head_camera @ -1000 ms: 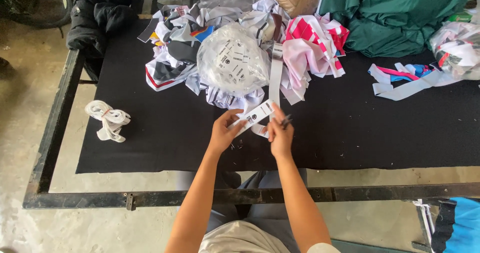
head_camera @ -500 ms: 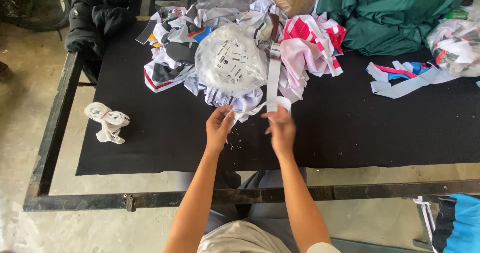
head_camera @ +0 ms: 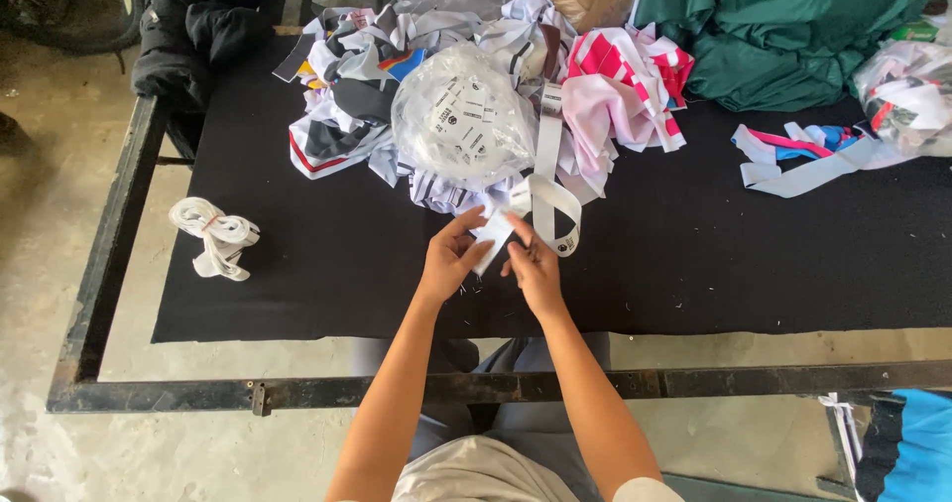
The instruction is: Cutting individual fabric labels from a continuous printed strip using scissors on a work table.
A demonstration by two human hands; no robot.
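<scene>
White strip point(head_camera: 493, 236) pinched between my left hand point(head_camera: 448, 261) and right hand point(head_camera: 534, 264), both close together over the black desk point(head_camera: 694, 254), fabric pile point(head_camera: 476, 105) just beyond.

Head view, steeply down over black-clothed table point(head_camera: 694, 274)

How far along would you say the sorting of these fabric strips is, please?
Done: one tied white strip bundle lies apart at the table edge. In hand: left hand and right hand hold a white strip. Left: the large scrap pile behind.
</scene>
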